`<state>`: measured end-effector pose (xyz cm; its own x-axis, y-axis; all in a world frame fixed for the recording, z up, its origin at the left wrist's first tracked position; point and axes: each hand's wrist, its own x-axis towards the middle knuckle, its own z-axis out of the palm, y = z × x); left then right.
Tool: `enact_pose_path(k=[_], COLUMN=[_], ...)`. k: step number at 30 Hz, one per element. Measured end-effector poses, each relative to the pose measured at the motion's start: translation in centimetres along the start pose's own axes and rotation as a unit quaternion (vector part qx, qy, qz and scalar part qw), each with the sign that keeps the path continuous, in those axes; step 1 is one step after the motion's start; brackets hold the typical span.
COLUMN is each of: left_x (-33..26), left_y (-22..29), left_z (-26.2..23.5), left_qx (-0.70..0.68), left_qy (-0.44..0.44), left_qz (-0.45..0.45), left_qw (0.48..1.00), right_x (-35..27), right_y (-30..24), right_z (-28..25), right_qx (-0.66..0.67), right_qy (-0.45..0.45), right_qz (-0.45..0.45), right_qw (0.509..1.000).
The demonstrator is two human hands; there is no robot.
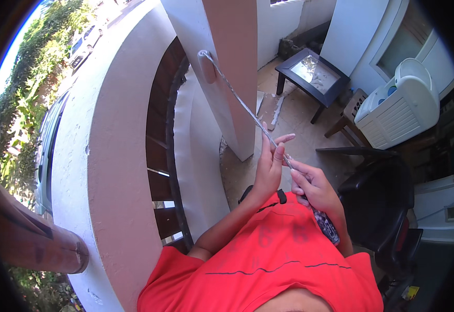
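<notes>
Beyond the left hand (269,169), up and to its left, the paint roller (242,104) reached out toward the pillar (232,67), its pale sleeve (206,68) overlapping the near face; whether it pressed there could not be told. Right hand (314,188), nearer the body, was wrapped around the lower rod. Left hand lay unfolded against the middle of the rod, fingers spread, the rod crossing between thumb and fingers; how firmly the thumb bore on it, unclear. Below the right hand, what looked like the patterned grip (327,227) ran back beside the red shirt (268,255). Long axis: slanting from the grip, up through both hands, to the sleeve at far left; the sleeve itself hung from the rod's bent tip, toward the wearer. Handling, by judgement: light overall but tip-heavy, rod thin and stiff, sleeve softer, little about it fragile; smeared metal probably slick. Best hold: grip behind the right hand, with a second, guiding hold mid-rod, clear of the sleeve.
</notes>
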<state>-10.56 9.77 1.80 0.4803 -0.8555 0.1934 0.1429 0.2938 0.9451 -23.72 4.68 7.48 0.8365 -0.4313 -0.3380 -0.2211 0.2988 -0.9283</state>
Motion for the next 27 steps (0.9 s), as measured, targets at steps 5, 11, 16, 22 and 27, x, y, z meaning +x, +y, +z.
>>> enact_pose_path(k=[5,11,16,22,27], left_x=[4.9,7.0,5.1,0.9,0.4], left_y=[-0.4,-0.2,-0.8,-0.5,-0.8], left_z=[-4.4,-5.7,-2.2,1.6,1.4], left_qx=[0.028,0.074,0.003,0.009,0.028], left_qy=[0.020,0.026,0.043,0.009,0.008], left_qz=[0.018,0.035,0.018,-0.009,0.005], left_qw=[0.999,0.996,0.999,1.000,1.000], right_x=[6.1,8.7,5.8,0.1,-0.4], right_y=[-1.1,-1.1,-0.9,-0.1,0.3], right_z=[0.0,-0.1,-2.1,-2.8,-2.2], right_qx=[0.001,-0.002,0.001,0.015,0.055], right_qy=[-0.043,-0.031,-0.043,-0.023,-0.020], right_qz=[-0.042,-0.053,-0.017,0.016,0.033], right_qw=[0.998,0.998,0.999,0.999,0.998])
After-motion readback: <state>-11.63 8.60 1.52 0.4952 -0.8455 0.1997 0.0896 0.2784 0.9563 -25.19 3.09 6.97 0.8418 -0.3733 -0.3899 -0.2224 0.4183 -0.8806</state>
